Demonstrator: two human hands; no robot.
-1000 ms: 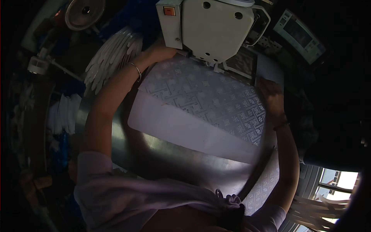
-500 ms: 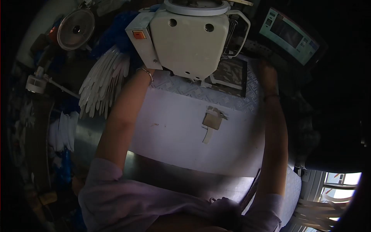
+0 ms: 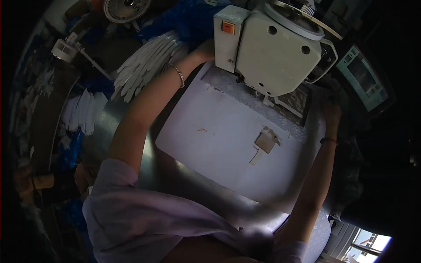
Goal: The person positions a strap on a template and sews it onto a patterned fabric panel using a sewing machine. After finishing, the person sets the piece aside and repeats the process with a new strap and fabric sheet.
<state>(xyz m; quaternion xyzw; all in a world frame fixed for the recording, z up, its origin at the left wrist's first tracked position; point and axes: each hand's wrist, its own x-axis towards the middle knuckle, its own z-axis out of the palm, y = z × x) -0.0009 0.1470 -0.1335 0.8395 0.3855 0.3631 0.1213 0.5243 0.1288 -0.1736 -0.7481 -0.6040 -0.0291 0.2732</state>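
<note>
My left hand [image 3: 206, 50] reaches to the left side of a cream sewing machine head [image 3: 278, 52], its fingers hidden behind the machine's switch box [image 3: 228, 41]. At the right, my right hand [image 3: 331, 107] rests in shadow near the right edge of the white work board [image 3: 219, 127]; its fingers are too dark to make out. Under the machine head lies a dark patterned panel in a frame [image 3: 299, 100]. A small brown square patch [image 3: 265, 143] with a pale strip sits on the board.
A lit screen [image 3: 363, 79] stands at the right, beyond my right hand. White strips [image 3: 147, 63] are fanned out beside my left forearm, with more stacked white pieces [image 3: 85, 111] further left. A fan [image 3: 127, 8] is at the upper left.
The view has turned and shifted, so the machine and board appear further right and tilted. My left hand, earlier mostly behind the machine, now shows more at the box's left side.
</note>
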